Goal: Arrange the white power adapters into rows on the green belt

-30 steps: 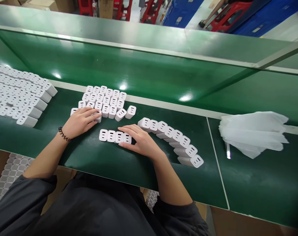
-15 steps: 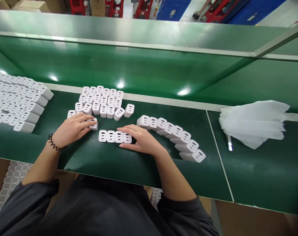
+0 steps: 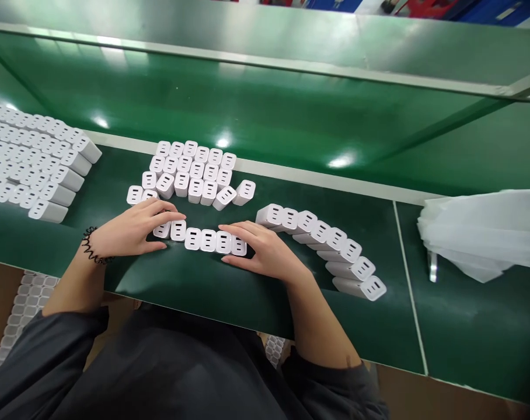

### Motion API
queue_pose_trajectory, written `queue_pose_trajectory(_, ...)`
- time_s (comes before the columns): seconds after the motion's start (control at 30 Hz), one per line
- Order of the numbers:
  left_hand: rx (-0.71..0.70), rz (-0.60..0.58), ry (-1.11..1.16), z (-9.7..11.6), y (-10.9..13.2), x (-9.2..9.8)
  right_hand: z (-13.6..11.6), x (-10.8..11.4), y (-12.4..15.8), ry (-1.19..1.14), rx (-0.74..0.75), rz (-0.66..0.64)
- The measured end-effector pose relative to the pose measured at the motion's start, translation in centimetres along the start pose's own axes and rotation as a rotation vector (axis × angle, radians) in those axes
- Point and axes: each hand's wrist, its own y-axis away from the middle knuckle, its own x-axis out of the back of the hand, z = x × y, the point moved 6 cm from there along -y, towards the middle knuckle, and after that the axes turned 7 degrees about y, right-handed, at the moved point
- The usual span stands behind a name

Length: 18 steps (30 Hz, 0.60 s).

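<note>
Several white wall chargers (image 3: 208, 240) stand in a short front row on the green bench, port faces up. My right hand (image 3: 265, 251) brackets the right end of this row, fingers along the far side and thumb along the near side. At the left end, my left hand (image 3: 136, 230) reaches over two more chargers, one a charger (image 3: 178, 230) under the index fingertip. Its thumb stretches out, apart from the fingers, and part of the other charger is hidden beneath the hand. Behind the hands stands a block of chargers (image 3: 196, 170), a few of them askew.
A large block of chargers (image 3: 24, 146) fills the far left. A curved line of leaning chargers (image 3: 335, 239) runs to the right of my right hand. Translucent white bags (image 3: 488, 230) lie at the right. A raised green panel (image 3: 247, 111) borders the back.
My left hand has brought chargers rightward against the front row's left end, and its thumb has spread from its fingers. My right hand keeps its place at the row's right end. The view has shifted.
</note>
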Motion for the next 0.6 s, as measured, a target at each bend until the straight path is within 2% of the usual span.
queue_pose_trajectory(0.6,0.012,-0.098,-0.001,-0.2,-0.7,-2.1,0.0,-0.3,0.0,0.023,-0.002,-0.028)
